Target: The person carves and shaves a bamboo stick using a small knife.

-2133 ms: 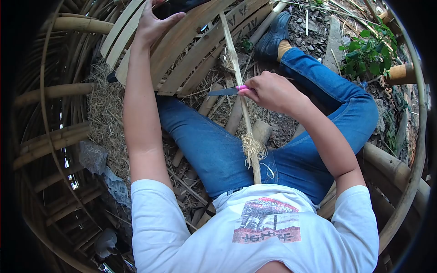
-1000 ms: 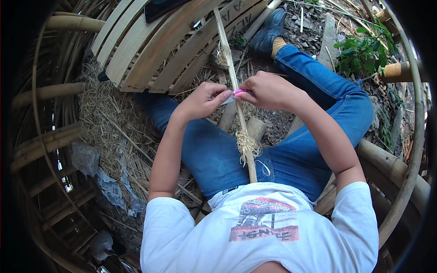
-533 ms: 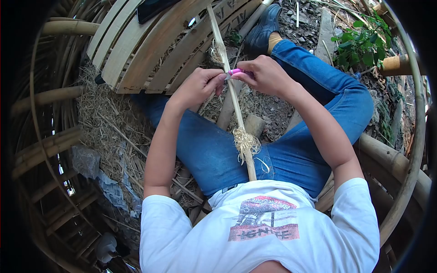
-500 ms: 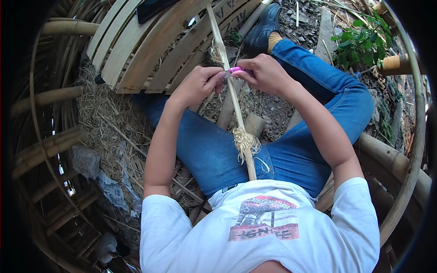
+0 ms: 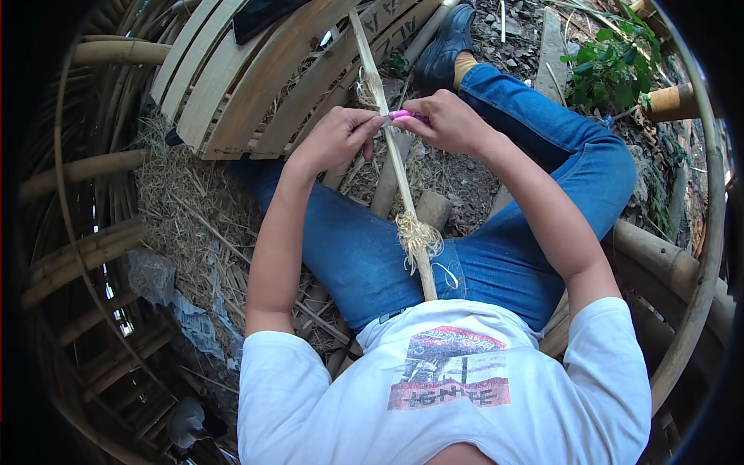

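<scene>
A long pale wooden stick [image 5: 402, 182] runs from between my legs at the waist up to the slatted wood. A bunch of curly shavings [image 5: 419, 237] clings to its lower part, and smaller curls [image 5: 365, 90] hang higher up. My right hand [image 5: 453, 124] is closed round the pink handle of a small knife [image 5: 408, 116], which lies across the stick. On the other side my left hand [image 5: 341, 138] is closed, its thumb and fingers pinching the blade end. The blade itself is mostly hidden by the fingers.
Wooden slats [image 5: 263, 85] stand at upper left with a dark phone-like object [image 5: 263, 17] on them. Dry shavings [image 5: 190, 186] litter the ground at left. A bamboo pole [image 5: 682, 302] curves along the right, below a leafy plant [image 5: 612, 74]. A short stump [image 5: 432, 209] stands between my legs.
My hands and the knife stay at nearly the same place on the stick, with only a slight shift. The view has tilted a little.
</scene>
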Demonstrator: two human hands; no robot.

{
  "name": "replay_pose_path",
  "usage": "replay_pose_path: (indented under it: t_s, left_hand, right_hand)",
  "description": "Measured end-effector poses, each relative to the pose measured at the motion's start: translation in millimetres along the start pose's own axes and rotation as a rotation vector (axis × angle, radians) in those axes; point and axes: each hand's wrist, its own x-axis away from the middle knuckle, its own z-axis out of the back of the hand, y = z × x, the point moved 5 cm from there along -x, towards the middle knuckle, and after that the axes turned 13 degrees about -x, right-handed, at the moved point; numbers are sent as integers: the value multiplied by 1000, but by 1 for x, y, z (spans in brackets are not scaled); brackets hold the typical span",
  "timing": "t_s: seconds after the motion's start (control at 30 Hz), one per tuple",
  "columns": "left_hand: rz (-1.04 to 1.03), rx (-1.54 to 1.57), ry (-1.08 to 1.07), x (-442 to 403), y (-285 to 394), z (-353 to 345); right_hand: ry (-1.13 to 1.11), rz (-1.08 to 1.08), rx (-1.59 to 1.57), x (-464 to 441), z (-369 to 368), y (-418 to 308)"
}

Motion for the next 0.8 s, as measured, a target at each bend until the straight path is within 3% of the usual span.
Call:
replay_pose_path:
  t_s: [0.1, 0.33, 0.43, 0.57, 0.8]
  left_hand:
    - [-3, 56, -15, 5, 5, -14]
    - [40, -15, 48, 21, 22, -17]
    - [-56, -12, 50, 26, 26, -23]
    - [-11, -40, 104, 33, 34, -25]
    - [-51, -181, 71, 23, 35, -1]
  right_hand:
    - [-114, -119, 42, 13, 0, -4]
    - [-69, -94, 42, 27, -7, -11]
    - [-90, -136, -24, 40, -11, -17]
    - [-55, -99, 93, 43, -11, -23]
    - [-190, -72, 74, 22, 0, -31]
